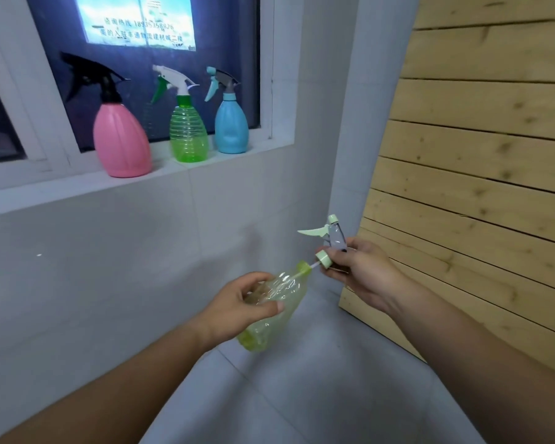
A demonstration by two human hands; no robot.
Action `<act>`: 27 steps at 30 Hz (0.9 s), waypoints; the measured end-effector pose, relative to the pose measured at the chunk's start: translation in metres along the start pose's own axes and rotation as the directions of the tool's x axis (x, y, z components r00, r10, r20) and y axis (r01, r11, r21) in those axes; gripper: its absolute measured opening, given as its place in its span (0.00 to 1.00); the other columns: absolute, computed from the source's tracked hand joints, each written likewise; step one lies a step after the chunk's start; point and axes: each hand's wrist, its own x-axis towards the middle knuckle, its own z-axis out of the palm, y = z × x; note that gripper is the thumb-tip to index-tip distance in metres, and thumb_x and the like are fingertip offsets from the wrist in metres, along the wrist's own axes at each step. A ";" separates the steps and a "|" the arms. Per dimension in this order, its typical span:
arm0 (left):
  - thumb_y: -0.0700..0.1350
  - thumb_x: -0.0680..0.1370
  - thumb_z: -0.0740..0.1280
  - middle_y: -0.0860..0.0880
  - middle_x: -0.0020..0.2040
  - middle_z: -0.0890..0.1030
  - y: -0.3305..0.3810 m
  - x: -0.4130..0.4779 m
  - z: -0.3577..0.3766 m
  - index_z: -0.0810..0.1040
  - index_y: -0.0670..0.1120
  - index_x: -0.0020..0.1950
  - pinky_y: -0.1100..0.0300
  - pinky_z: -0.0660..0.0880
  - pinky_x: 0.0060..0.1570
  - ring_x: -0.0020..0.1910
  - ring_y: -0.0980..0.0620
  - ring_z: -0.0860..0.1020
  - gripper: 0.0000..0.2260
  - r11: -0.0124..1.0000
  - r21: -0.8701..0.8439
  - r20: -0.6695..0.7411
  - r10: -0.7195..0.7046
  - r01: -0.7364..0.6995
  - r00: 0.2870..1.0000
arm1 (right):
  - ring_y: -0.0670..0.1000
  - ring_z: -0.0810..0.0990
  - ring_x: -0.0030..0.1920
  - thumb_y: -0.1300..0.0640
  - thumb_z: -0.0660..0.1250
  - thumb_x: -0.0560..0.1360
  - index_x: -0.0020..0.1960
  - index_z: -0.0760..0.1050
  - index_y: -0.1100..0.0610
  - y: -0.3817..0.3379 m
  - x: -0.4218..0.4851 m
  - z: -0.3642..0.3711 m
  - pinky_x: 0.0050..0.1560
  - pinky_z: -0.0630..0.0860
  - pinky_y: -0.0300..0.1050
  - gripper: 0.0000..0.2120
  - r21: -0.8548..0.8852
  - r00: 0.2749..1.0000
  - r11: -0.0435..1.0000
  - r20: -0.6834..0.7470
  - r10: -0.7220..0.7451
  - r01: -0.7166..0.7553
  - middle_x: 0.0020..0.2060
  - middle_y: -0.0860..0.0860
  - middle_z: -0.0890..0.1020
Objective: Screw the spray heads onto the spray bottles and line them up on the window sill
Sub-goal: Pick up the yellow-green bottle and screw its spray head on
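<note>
My left hand (241,307) grips a clear yellow-green spray bottle (279,310), tilted with its neck up to the right. My right hand (362,274) holds a pale green and grey spray head (329,238) just off the neck. Its thin tube reaches into the bottle's mouth, and the cap is apart from the neck. On the window sill (77,190) three bottles with spray heads on stand in a row: a pink one (121,142) with a black head, a clear green one (188,133) with a white head, and a blue one (231,123) with a grey head.
A white tiled wall runs below the sill. A slatted wooden panel (481,187) leans at the right, close to my right hand. White floor tiles (318,379) lie below. The window pane (141,43) stands right behind the bottles.
</note>
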 end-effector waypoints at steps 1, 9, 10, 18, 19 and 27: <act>0.54 0.63 0.81 0.45 0.57 0.84 0.003 0.001 0.003 0.83 0.55 0.57 0.54 0.79 0.58 0.51 0.53 0.83 0.23 1.000 -0.017 0.004 -0.001 0.001 1.000 | 0.54 0.83 0.50 0.67 0.64 0.77 0.58 0.74 0.65 0.001 -0.001 0.002 0.53 0.80 0.49 0.10 -0.023 1.000 1.000 0.023 -0.010 0.011 0.50 0.58 0.83; 0.44 0.71 0.79 0.47 0.51 0.85 0.006 0.001 0.022 0.83 0.50 0.59 0.63 0.79 0.45 0.44 0.56 0.83 0.17 0.994 -0.100 0.068 -0.044 0.051 0.997 | 0.51 0.82 0.48 0.65 0.64 0.77 0.59 0.73 0.59 0.002 -0.003 -0.003 0.46 0.77 0.43 0.10 -0.215 0.992 0.972 0.108 -0.070 0.092 0.50 0.54 0.85; 0.44 0.71 0.79 0.49 0.50 0.85 0.006 0.000 0.022 0.83 0.50 0.59 0.63 0.79 0.44 0.43 0.56 0.82 0.17 0.991 -0.115 0.072 -0.055 0.063 0.996 | 0.51 0.81 0.48 0.65 0.64 0.77 0.59 0.73 0.59 0.003 -0.004 -0.003 0.46 0.76 0.43 0.11 -0.233 0.990 0.967 0.118 -0.074 0.100 0.49 0.54 0.84; 0.52 0.66 0.80 0.42 0.58 0.85 0.006 -0.003 0.015 0.83 0.50 0.61 0.52 0.78 0.51 0.47 0.49 0.84 0.24 0.964 -0.197 0.152 -0.147 0.176 0.977 | 0.49 0.81 0.50 0.67 0.67 0.76 0.62 0.71 0.61 0.008 -0.002 -0.007 0.50 0.77 0.43 0.15 -0.326 0.956 0.930 0.283 -0.077 0.172 0.50 0.52 0.83; 0.52 0.66 0.79 0.41 0.59 0.85 0.007 -0.004 0.014 0.83 0.50 0.61 0.49 0.77 0.53 0.48 0.48 0.84 0.24 0.960 -0.206 0.162 -0.159 0.191 0.974 | 0.49 0.81 0.50 0.67 0.67 0.76 0.62 0.71 0.60 0.010 -0.002 -0.008 0.50 0.77 0.42 0.15 -0.308 0.953 0.935 0.291 -0.082 0.175 0.49 0.51 0.84; 0.52 0.68 0.77 0.42 0.50 0.82 0.011 -0.008 0.008 0.84 0.46 0.59 0.43 0.72 0.56 0.50 0.42 0.77 0.22 0.907 -0.314 0.259 -0.201 0.279 0.945 | 0.47 0.80 0.50 0.60 0.69 0.69 0.62 0.71 0.57 0.011 0.000 -0.006 0.47 0.73 0.39 0.22 -0.171 0.927 0.975 0.370 -0.068 0.139 0.48 0.50 0.85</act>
